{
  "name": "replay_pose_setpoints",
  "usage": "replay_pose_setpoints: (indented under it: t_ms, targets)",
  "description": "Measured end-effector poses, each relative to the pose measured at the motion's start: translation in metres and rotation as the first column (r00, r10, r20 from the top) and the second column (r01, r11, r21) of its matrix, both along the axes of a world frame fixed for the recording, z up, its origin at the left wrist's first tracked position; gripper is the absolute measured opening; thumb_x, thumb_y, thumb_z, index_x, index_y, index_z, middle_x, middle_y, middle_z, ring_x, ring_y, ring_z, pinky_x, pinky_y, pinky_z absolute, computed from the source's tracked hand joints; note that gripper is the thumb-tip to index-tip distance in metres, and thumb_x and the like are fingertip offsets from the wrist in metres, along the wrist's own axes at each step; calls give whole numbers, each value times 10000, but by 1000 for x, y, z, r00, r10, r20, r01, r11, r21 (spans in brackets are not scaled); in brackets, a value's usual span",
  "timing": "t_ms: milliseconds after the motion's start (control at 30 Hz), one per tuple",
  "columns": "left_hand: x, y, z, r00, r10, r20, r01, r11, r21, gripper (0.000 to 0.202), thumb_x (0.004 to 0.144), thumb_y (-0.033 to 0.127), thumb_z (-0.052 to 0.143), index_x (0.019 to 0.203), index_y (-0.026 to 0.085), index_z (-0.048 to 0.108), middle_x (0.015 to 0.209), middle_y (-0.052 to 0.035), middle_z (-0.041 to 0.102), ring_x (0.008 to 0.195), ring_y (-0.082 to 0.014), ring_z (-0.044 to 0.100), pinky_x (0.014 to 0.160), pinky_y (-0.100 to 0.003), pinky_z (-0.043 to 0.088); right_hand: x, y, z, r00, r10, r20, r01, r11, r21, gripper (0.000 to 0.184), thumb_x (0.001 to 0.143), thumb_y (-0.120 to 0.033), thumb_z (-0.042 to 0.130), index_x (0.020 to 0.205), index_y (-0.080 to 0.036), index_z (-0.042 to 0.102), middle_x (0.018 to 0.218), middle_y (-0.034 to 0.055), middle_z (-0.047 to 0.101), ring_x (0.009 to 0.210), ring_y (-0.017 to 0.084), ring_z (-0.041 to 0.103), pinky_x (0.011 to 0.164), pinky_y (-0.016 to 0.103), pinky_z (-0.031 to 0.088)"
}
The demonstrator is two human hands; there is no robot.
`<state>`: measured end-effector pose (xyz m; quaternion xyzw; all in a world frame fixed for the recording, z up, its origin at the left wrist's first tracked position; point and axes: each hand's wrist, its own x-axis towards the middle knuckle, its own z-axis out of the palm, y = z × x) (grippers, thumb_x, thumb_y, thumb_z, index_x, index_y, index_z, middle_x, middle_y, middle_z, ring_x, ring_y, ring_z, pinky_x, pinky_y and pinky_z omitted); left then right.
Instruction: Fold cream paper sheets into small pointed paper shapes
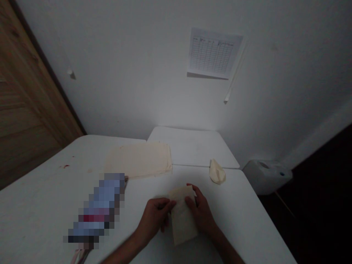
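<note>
Both hands hold a thin cream-coloured sheet [183,223], roughly rectangular, above the near part of the white table. My left hand [157,214] pinches its upper left edge between thumb and fingers. On the other side, my right hand [204,212] grips the sheet, thumb on the face towards me and fingers behind. Whether it is dough or paper I cannot tell. A similar stack of thin cream sheets [140,159] lies flat beyond my left hand. Beyond my right hand sits a small cream piece folded to a pointed shape [217,172].
The white table [242,212] meets another white top [192,146] near the wall. A blurred-out object [99,209] lies left of my hands. A printed sheet [216,53] hangs on the wall. A white container [266,176] stands past the table's right edge.
</note>
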<state>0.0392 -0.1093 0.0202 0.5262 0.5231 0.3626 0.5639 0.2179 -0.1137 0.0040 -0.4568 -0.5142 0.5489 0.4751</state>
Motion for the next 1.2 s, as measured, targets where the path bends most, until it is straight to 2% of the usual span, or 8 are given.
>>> replay_pose_setpoints:
  t_ms: [233, 533, 700, 967, 1067, 1200]
  targets:
    - [-1, 0, -1, 1000, 8, -8, -8, 1000, 13, 450, 757, 581, 591, 663, 146, 661, 385, 33, 504, 295, -86, 391, 288, -185, 304, -1, -1, 1, 999, -21, 33, 20, 1000, 12, 583, 860, -564, 554, 1293, -202, 410, 908, 62, 677, 724, 204, 652, 618, 297, 516]
    - [-1, 1, 0, 999, 6, -42, -6, 1000, 6, 490, 728, 630, 581, 621, 154, 624, 386, 44, 488, 286, -83, 391, 282, -186, 305, -2, -3, -2, 997, -64, 38, 63, 997, 41, 559, 870, -535, 556, 1290, -189, 427, 935, 71, 674, 711, 185, 638, 600, 277, 512]
    - [-2, 1, 2, 999, 1, -51, -1, 1000, -7, 503, 729, 648, 564, 617, 159, 614, 383, 38, 494, 288, -91, 401, 285, -195, 318, -4, -4, -1, 996, -79, 35, 79, 997, 14, 570, 864, -536, 562, 1295, -190, 426, 839, 45, 674, 659, 183, 631, 565, 272, 508]
    - [-3, 1, -1, 997, -6, -75, 6, 1000, -7, 530, 758, 670, 544, 639, 159, 621, 395, 32, 503, 299, -94, 408, 305, -202, 323, -6, -5, -1, 992, -103, 66, 102, 994, 30, 557, 867, -517, 564, 1293, -182, 436, 878, 55, 673, 672, 174, 623, 587, 268, 510]
    - [-2, 2, -1, 996, -36, -87, 34, 999, -22, 543, 756, 683, 543, 654, 156, 627, 398, 31, 507, 297, -95, 411, 306, -204, 328, -6, -5, 0, 989, -125, 81, 124, 992, 22, 552, 864, -508, 568, 1285, -172, 446, 850, 52, 674, 663, 176, 619, 573, 264, 507]
    - [1, -1, -3, 990, -127, -59, 123, 990, -68, 529, 723, 681, 578, 645, 159, 607, 399, 34, 517, 287, -93, 419, 288, -196, 327, -4, -3, 2, 976, -207, 60, 206, 978, 34, 569, 852, -521, 565, 1281, -164, 457, 913, 75, 685, 712, 198, 644, 598, 280, 527]
